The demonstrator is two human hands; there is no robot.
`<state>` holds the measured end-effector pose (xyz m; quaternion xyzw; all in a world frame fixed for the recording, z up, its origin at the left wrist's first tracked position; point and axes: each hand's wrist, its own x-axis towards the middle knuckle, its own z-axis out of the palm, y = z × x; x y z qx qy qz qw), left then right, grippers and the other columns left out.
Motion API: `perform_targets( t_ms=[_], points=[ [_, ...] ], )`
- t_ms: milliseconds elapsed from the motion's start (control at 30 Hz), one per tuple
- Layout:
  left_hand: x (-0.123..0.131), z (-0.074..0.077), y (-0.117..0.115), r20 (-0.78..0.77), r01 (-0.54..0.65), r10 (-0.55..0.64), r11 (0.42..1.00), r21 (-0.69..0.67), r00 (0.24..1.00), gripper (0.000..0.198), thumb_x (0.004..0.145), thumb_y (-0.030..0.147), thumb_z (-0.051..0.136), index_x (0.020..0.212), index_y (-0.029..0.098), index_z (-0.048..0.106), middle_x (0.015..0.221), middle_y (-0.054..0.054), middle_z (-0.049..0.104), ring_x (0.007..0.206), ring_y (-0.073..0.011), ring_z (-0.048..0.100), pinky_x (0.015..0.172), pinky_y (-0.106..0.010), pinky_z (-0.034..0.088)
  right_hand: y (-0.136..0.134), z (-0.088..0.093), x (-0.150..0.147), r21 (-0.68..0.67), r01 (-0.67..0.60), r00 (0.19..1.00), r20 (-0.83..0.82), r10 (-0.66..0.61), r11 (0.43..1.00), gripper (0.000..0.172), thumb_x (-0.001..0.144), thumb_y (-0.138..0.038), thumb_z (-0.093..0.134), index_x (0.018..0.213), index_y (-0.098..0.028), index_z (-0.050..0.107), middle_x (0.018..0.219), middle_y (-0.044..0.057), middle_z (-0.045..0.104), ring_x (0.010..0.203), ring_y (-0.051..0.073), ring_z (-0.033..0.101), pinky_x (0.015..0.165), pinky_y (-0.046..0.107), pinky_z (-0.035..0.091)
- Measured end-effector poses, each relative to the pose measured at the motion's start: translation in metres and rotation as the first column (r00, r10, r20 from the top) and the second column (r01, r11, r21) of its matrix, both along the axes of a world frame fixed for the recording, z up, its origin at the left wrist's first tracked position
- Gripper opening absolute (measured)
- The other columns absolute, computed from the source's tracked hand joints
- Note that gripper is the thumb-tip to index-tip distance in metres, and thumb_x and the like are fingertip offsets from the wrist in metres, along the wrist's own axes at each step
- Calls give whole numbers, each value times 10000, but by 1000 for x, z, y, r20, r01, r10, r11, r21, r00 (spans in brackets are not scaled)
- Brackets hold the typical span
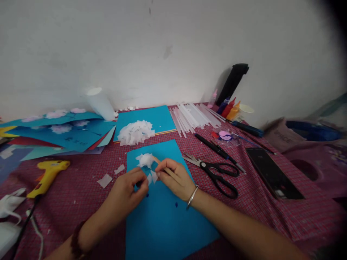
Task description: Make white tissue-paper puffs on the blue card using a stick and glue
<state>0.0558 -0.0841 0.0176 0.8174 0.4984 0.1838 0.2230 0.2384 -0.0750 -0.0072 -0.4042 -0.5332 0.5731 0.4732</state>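
Observation:
A blue sheet of card [162,224] lies in front of me, with a cluster of white tissue paper [145,160] near its top. My right hand [176,178] is closed around a thin wooden stick [171,174], whose tip reaches the edge of the cluster. Small white paper pieces [153,176] show just below, by my right fingertips; whether they are gripped I cannot tell. My left hand [130,189] is curled beside them over the card's left edge, its fingertips mostly hidden. Two dark blue spots [176,204] mark the card.
Behind the card, a pile of white tissue pieces [137,133] sits on more blue card. Black-handled scissors [217,171], translucent glue sticks [195,115], a black phone [273,173] and paint bottles [230,108] lie right. A yellow glue gun [48,175] and decorated cards [73,133] are left.

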Motion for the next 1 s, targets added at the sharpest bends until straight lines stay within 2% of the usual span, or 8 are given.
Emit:
perform_targets(
  t_ms=[167, 300, 367, 500, 567, 667, 800, 1000],
  points=[
    [-16, -7, 1, -28, 4, -10, 984, -178, 1000, 250, 823, 351, 499, 629, 195, 505, 582, 21, 509, 537, -137, 501, 497, -252, 347, 4, 0, 2, 20, 73, 997, 39, -74, 997, 64, 750, -150, 548, 777, -191, 589, 625, -34, 587, 555, 109, 532, 544, 220, 432],
    [-15, -14, 15, 127, -196, 229, 953, -230, 965, 486, 727, 511, 618, 1109, 223, 528, 629, 36, 556, 484, -142, 496, 458, -255, 370, 4, 0, 1, 37, 61, 998, 31, -62, 997, 61, 743, -159, 539, 755, -198, 585, 639, -41, 567, 555, 106, 527, 547, 221, 433],
    [-8, -17, 21, 241, -147, 244, 922, -358, 939, 567, 717, 501, 629, 1186, 229, 463, 612, 49, 545, 451, -129, 464, 423, -239, 356, 3, -1, -1, 57, 45, 998, 42, -48, 997, 63, 745, -167, 536, 746, -196, 591, 649, -41, 558, 554, 102, 518, 544, 218, 427],
    [5, -14, 27, 421, -17, 186, 927, -374, 888, 213, 720, 392, 631, 780, 203, 554, 731, 2, 562, 589, -122, 514, 513, -237, 419, 2, -5, -3, 94, 18, 998, 59, -23, 995, 62, 747, -162, 551, 748, -194, 604, 668, -39, 562, 564, 98, 518, 548, 216, 426],
    [4, -3, 30, 437, -25, 175, 944, -328, 883, 216, 715, 348, 629, 623, 185, 522, 796, -18, 573, 703, -141, 552, 599, -248, 449, 4, -4, 0, 92, 0, 1000, 27, -3, 996, 62, 755, -169, 569, 793, -194, 610, 701, -28, 595, 610, 112, 564, 599, 236, 464],
    [-7, 24, 36, 424, -107, 241, 943, -316, 873, 207, 704, 328, 658, 612, 187, 537, 820, -13, 599, 726, -141, 559, 609, -237, 445, 14, 6, 13, 93, 49, 996, -78, -42, 994, 125, 818, -256, 575, 923, -200, 614, 805, 8, 654, 675, 128, 619, 662, 273, 507],
    [-29, 52, 48, 414, -293, 433, 886, -360, 800, 186, 722, 322, 685, 685, 208, 543, 601, 48, 527, 458, -66, 385, 412, -194, 299, 28, 21, 35, 192, 196, 977, -128, -173, 962, 325, 933, -443, 441, 1119, -236, 610, 877, 26, 657, 680, 126, 613, 662, 288, 513],
    [-44, 26, 66, 489, -142, 403, 862, -486, 774, 184, 693, 316, 707, 685, 188, 575, 546, 53, 512, 456, -59, 411, 429, -179, 319, 23, 7, 27, 188, 41, 997, 63, -54, 981, 287, 934, -421, 466, 947, -197, 644, 753, 18, 645, 698, 141, 609, 672, 282, 504]
  ],
)
